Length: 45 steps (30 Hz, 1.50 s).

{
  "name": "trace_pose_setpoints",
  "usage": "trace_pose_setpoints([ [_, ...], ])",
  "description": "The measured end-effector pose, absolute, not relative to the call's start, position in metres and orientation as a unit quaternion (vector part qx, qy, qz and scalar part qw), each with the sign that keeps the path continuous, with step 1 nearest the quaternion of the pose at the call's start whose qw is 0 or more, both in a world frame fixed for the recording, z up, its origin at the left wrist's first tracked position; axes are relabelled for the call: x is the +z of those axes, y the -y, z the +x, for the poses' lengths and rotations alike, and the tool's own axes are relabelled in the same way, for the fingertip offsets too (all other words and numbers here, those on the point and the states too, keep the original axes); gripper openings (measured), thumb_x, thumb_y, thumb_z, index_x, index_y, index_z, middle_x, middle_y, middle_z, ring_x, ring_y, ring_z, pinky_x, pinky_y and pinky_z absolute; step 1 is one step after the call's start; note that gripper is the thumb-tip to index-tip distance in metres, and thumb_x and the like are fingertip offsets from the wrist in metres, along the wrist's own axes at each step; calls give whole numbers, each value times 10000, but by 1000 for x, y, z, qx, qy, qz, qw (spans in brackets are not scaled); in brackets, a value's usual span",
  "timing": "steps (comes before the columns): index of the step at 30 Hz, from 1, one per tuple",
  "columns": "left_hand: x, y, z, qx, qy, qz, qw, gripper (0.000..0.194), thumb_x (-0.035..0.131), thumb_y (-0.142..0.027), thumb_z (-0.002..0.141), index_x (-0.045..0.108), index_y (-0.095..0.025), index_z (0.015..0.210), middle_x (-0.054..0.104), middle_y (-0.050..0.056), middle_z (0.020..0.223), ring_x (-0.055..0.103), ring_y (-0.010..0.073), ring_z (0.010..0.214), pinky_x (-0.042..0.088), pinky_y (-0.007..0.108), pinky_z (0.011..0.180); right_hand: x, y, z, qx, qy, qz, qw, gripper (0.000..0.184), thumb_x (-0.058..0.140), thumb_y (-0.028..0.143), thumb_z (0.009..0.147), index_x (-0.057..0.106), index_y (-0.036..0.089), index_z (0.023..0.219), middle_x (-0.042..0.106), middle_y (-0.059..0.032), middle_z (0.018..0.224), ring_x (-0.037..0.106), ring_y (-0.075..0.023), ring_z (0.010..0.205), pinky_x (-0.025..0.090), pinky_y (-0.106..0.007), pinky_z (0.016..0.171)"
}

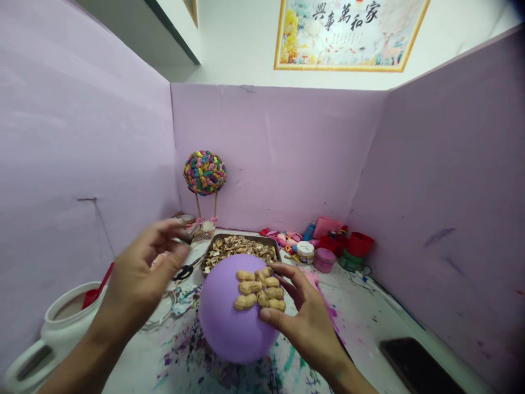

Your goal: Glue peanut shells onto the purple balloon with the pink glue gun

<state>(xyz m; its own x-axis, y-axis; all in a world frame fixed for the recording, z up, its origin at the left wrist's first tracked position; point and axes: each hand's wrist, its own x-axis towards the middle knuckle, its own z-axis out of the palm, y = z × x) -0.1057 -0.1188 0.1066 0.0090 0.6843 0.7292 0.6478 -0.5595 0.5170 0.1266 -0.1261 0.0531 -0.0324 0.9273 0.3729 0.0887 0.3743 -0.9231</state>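
Note:
A round purple balloon (229,334) sits on the paint-stained table, with several whole peanuts (248,287) in short rows on its upper right side. Around the right edge of this patch curves my right hand (305,323), its thumb below and its fingers above, gripping the balloon's side. My left hand (143,273) is raised left of the balloon and apart from it. Its thumb and fingers are parted, slightly blurred, and I see nothing between them. Just behind the balloon, a metal tray (219,236) holds many broken peanut shells.
Black scissors (186,269) lie left of the tray. A white pot (61,334) with a red-handled tool stands at left. Tubs, including a pink one (324,260), crowd the back right. A phone (418,364) lies front right. A colourful ball model (205,173) stands behind.

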Motion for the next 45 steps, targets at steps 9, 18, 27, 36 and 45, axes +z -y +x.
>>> trace_pose_setpoints([
  [9,103,140,-70,301,-451,840,-15,72,561,-167,684,503,-200,712,587,5,740,534,157,696,430,276,595,48,128,123,370,627,-412,547,531,704,179,563,500,227,1051,541,-73,1126,507,-268,1073,416,-432,910],
  [18,100,139,-72,302,-468,831,-2,98,567,-200,682,470,-193,666,562,-2,678,514,149,637,399,272,554,48,130,122,400,632,-392,536,513,701,163,565,501,233,1033,559,-53,1093,520,-256,1052,438,-405,879],
  [27,102,144,-67,281,-482,829,15,75,576,-266,693,532,-207,685,597,5,703,543,170,667,400,277,566,45,131,114,401,592,-432,550,496,705,164,557,507,223,1008,594,-53,1017,567,-258,977,487,-400,813],
  [36,92,139,-58,271,-523,807,-43,147,568,-309,700,534,-200,608,591,9,620,534,175,609,382,284,530,44,134,110,400,578,-436,562,531,704,112,525,504,232,1002,599,-37,1032,582,-254,972,509,-383,795],
  [45,87,142,-54,288,-522,798,-90,165,513,-255,717,507,-192,565,585,31,602,528,198,627,384,321,566,42,132,110,374,588,-442,565,504,700,105,524,525,225,982,607,-51,1013,581,-268,966,496,-406,806],
])
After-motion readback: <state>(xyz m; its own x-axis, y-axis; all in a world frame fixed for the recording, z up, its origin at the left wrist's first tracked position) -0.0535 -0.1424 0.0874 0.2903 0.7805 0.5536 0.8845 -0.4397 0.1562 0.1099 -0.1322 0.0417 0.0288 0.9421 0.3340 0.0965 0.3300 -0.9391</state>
